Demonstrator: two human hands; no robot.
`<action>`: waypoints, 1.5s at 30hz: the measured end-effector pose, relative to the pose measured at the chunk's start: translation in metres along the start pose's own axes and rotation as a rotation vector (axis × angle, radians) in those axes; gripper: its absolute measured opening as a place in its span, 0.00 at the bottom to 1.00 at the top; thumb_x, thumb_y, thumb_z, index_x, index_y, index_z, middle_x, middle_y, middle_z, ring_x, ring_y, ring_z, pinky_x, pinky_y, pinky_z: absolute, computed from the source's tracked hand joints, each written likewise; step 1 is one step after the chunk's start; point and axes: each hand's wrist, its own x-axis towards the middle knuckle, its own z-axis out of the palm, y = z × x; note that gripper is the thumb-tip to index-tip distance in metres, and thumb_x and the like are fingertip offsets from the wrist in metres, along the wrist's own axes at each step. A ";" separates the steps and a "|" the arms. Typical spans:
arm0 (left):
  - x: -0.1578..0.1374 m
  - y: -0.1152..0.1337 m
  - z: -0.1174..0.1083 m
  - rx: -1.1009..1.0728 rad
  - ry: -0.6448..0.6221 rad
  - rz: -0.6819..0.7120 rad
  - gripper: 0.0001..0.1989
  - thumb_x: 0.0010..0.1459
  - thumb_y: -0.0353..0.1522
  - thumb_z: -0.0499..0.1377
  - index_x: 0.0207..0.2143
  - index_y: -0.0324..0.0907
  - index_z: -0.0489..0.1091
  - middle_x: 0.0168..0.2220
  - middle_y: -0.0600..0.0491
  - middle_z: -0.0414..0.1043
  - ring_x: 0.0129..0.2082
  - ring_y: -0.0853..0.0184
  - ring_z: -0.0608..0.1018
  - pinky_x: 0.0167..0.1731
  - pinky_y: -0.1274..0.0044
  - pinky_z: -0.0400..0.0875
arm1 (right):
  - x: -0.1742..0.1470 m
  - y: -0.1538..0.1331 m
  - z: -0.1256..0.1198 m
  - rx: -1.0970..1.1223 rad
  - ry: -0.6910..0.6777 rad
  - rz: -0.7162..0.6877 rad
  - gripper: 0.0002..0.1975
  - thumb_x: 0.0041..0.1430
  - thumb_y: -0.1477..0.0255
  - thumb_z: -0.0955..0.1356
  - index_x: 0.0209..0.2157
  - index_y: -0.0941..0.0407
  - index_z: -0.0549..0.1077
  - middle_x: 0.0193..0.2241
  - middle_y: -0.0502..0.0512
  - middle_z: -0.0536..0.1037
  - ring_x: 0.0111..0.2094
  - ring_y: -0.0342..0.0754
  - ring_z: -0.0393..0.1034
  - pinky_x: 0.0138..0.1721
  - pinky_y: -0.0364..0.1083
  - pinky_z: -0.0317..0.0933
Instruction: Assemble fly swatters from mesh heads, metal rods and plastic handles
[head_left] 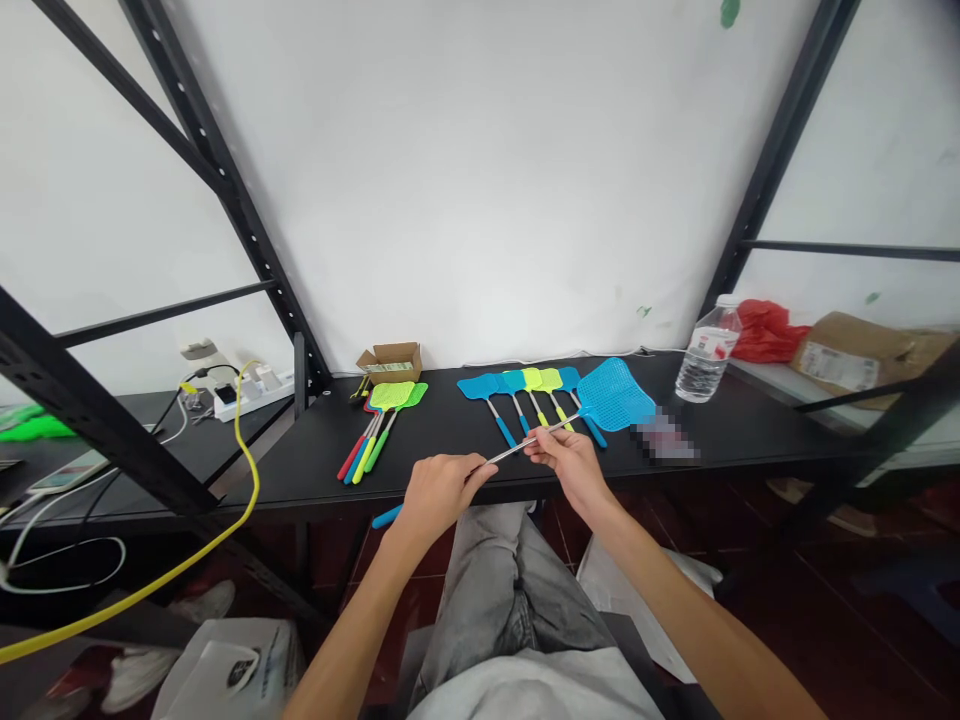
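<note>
A blue fly swatter with a long metal rod and a blue handle is held slantwise over the front edge of the black table. My left hand is closed round the rod near the handle, whose blue end sticks out to the left. Farther up the rod, my right hand pinches it between thumb and fingers. Behind my hands lie several blue and yellow-green fly swatters in a row. To the left, more fly swatters lie in an overlapping bunch with red, blue, yellow and green handles.
A small open cardboard box stands behind the left bunch. At the right are a water bottle, a blurred patch, a red bag and a brown package. Black shelf posts flank the table. A yellow cable hangs at left.
</note>
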 end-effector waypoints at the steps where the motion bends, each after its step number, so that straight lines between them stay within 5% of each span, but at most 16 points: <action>1: 0.000 -0.001 -0.001 0.000 0.000 0.000 0.23 0.67 0.46 0.44 0.37 0.48 0.75 0.32 0.52 0.78 0.33 0.65 0.78 0.26 0.78 0.53 | 0.001 -0.002 -0.003 0.001 0.008 -0.002 0.17 0.44 0.58 0.76 0.28 0.59 0.80 0.28 0.58 0.80 0.29 0.48 0.74 0.31 0.45 0.68; 32: -0.002 -0.045 -0.004 -0.064 0.104 0.055 0.21 0.66 0.47 0.47 0.39 0.47 0.76 0.34 0.52 0.79 0.36 0.65 0.79 0.31 0.79 0.59 | 0.038 -0.065 -0.098 0.208 0.391 -0.224 0.13 0.43 0.66 0.79 0.26 0.59 0.77 0.26 0.53 0.79 0.28 0.42 0.74 0.30 0.38 0.71; 39: -0.002 -0.047 -0.002 -0.074 0.129 0.031 0.21 0.66 0.46 0.47 0.40 0.47 0.76 0.37 0.52 0.79 0.38 0.64 0.79 0.32 0.79 0.61 | 0.036 -0.058 -0.088 0.243 0.357 -0.222 0.15 0.45 0.62 0.78 0.29 0.58 0.77 0.28 0.54 0.79 0.28 0.42 0.74 0.30 0.38 0.71; 45: -0.001 -0.034 -0.002 -0.068 0.111 0.042 0.20 0.66 0.45 0.47 0.40 0.47 0.75 0.38 0.53 0.79 0.38 0.64 0.79 0.32 0.78 0.61 | 0.025 -0.043 -0.050 0.187 0.180 -0.162 0.16 0.48 0.59 0.76 0.32 0.57 0.78 0.30 0.55 0.80 0.28 0.42 0.74 0.29 0.39 0.69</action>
